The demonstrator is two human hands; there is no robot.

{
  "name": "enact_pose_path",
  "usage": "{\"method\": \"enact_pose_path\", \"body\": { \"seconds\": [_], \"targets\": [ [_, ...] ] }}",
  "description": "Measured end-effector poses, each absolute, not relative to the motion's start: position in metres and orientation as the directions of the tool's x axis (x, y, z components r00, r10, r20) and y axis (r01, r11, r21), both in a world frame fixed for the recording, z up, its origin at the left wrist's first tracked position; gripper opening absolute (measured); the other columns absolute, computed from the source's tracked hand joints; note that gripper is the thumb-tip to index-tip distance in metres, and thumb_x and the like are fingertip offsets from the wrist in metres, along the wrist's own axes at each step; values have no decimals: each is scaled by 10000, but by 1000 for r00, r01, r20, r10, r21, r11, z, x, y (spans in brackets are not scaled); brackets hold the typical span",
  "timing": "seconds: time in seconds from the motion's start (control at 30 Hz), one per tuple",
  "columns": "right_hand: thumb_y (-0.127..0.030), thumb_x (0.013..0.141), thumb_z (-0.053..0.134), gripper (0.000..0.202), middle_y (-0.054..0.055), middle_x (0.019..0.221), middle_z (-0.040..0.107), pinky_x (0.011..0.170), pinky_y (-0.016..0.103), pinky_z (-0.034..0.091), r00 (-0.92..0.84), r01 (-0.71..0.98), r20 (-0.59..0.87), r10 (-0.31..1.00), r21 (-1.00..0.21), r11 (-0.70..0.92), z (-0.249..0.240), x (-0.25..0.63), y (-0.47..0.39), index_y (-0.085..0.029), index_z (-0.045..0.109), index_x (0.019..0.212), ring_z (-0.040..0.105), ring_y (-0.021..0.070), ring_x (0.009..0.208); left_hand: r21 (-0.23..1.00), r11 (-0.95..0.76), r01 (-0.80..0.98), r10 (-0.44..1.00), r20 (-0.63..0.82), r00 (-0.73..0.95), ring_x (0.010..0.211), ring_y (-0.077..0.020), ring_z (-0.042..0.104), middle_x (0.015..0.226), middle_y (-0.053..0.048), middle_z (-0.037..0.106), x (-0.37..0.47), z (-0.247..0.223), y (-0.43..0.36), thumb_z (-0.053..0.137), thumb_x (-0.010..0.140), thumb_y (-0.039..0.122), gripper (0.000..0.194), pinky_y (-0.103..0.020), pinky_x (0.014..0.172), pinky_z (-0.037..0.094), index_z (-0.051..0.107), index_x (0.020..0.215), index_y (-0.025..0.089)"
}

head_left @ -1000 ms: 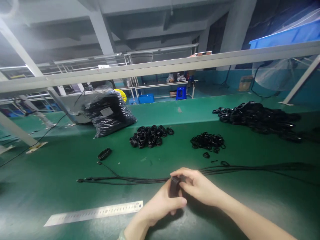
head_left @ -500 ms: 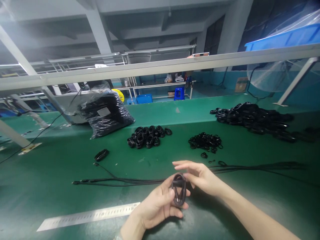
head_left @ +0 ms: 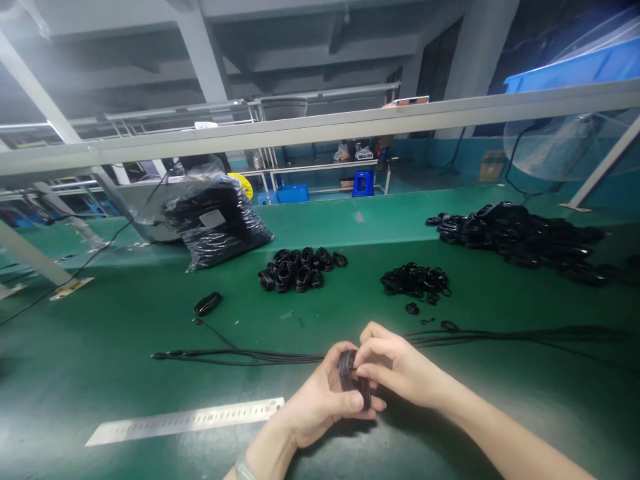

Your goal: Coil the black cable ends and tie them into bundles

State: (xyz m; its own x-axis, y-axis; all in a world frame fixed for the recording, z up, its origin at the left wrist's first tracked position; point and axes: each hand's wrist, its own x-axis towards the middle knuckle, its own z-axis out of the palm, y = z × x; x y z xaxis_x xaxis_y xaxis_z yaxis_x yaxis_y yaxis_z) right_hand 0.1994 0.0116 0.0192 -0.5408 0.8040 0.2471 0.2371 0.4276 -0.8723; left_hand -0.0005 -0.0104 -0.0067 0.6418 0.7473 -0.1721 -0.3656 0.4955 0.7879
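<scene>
- My left hand point(head_left: 320, 400) is curled around a small coil of black cable point(head_left: 345, 375), the thumb along its lower near side and the fingers behind it.
- My right hand point(head_left: 400, 367) meets it from the other side, thumb and forefinger pinched together at the coil's edge; which strand or part they have, I can't quite make out, as it is small and dark there.
- The coil sits between my two hands, held up over the near part of the green bench point(head_left: 125, 373).
- Just beyond my hands, several long black cables point(head_left: 250, 356) run across the bench from left to right, partly hidden behind my fingers.
- A metal ruler point(head_left: 190, 423) lies at a slant to the left of my left wrist.
- Past the left part of the cables, a single black bundle point(head_left: 207, 303) lies by itself.
- Farther back is a cluster of wound coils point(head_left: 293, 270), and to its right a heap of small black loops point(head_left: 415, 280).
- A bigger black pile point(head_left: 510, 237) spreads across the far right.
- At the back left, a clear plastic bag point(head_left: 220, 223) full of something black rests on the bench.
</scene>
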Motion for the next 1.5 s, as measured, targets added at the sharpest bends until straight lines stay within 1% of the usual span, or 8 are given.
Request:
{"method": "enact_pose_path", "body": {
  "seconds": [0.4,0.67,0.83,0.97,1.1,1.23,1.3,1.5],
  "targets": [
    [-658,832,618,509,-2,815,531,708,280,411,-627,160,-14,779,-981,111,11,210,27,-160,565,740,500,139,720,738,506,-447,716,-70,695,864,-228,755,991,-51,737,-11,-3,-9,881,663,199,711,-336,761,580,457,1225,298],
    [-591,793,712,470,-82,613,430,466,212,167,-628,36,-216,748,-968,-250,9,205,25,-158,597,935,265,60,496,728,511,-457,682,-19,731,852,-220,754,1016,-39,724,-12,-8,-10,859,694,206,629,-342,744,593,507,1200,328],
    [-556,891,620,407,-71,611,438,478,201,234,-521,-24,-38,853,-998,-59,13,203,23,-149,617,896,330,57,505,787,457,-414,731,-67,679,842,-215,741,1020,-59,711,-11,-9,-8,864,670,157,820,-331,734,575,441,1347,341],
    [-414,882,677,350,-24,784,566,611,248,454,-606,-116,41,794,-992,-38,10,197,17,-203,577,1144,565,117,650,878,380,-291,782,-137,608,877,-202,711,1055,-54,685,-4,-9,-6,887,606,104,1098,-323,753,553,286,1490,356],
    [-183,872,636,240,20,919,614,725,290,492,-557,69,184,810,-961,266,6,196,18,-231,692,1100,614,154,787,932,276,-234,823,-103,558,1055,-197,646,1173,-87,666,-1,-9,-4,943,510,154,897,-271,908,502,560,1320,211],
    [-113,864,586,232,28,902,619,734,286,493,-487,74,296,822,-923,377,3,200,24,-230,743,988,616,160,816,806,528,-268,707,-242,664,833,-212,728,1129,-176,691,-4,-6,-5,664,816,575,605,-239,640,554,641,1204,111],
    [-130,871,599,220,23,895,609,737,283,495,-463,18,346,816,-917,399,2,201,25,-244,743,991,609,156,818,729,619,-291,661,-284,695,875,-236,746,1157,-213,691,-6,-4,-6,494,940,537,547,-231,657,566,633,1219,87],
    [-144,921,549,328,33,970,616,749,286,493,-497,-4,385,778,-897,442,0,205,28,-287,697,1176,598,156,856,684,629,-370,655,-210,726,904,-234,750,1165,-181,697,-10,0,-6,589,936,328,392,-242,726,591,604,1275,132]
  ]
}}
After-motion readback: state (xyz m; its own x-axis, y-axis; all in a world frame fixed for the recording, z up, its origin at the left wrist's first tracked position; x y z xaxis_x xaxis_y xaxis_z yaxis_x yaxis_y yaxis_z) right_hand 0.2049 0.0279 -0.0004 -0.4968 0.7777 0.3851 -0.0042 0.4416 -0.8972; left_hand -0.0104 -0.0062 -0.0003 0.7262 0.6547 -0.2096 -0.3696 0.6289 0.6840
